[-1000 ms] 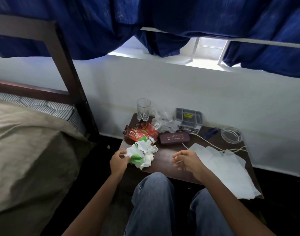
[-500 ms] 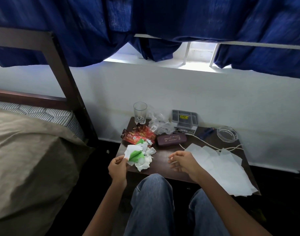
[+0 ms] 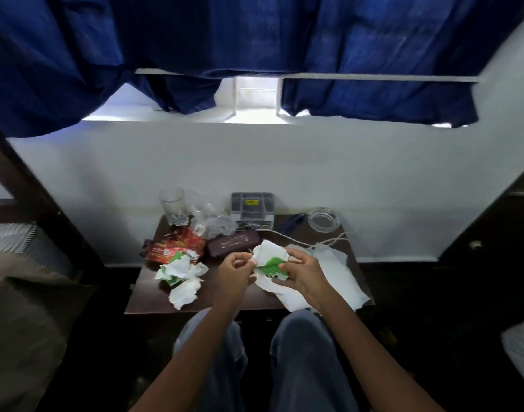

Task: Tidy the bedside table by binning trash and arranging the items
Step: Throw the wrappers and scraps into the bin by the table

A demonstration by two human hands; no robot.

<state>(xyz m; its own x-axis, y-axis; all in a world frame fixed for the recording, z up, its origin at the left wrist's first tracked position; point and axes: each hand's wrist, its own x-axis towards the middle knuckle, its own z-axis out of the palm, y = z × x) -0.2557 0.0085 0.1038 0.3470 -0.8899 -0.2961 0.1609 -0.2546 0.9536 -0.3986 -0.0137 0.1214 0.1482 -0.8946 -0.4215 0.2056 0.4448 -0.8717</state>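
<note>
A dark wooden bedside table [image 3: 225, 298] stands against the white wall. Above its middle, my left hand [image 3: 235, 273] and my right hand [image 3: 303, 275] both grip one crumpled white-and-green paper [image 3: 269, 257]. More crumpled white-and-green paper [image 3: 182, 276] lies at the table's front left. Red snack wrappers [image 3: 174, 246] sit behind it, with clear plastic wrap [image 3: 213, 223] further back. Flat white paper sheets [image 3: 335, 281] cover the right side, partly under my right hand.
A drinking glass [image 3: 172, 208] stands at the back left, a grey organiser tray [image 3: 252, 205] at the back middle, a glass ashtray [image 3: 324, 219] at the back right. A maroon case [image 3: 234, 242] and a white cord [image 3: 323, 243] lie mid-table. A bed [image 3: 26, 292] is on the left.
My left hand carried a piece of the crumpled paper from the front-left pile to the table's middle. My right hand came up and took hold of it too. The view shifted left.
</note>
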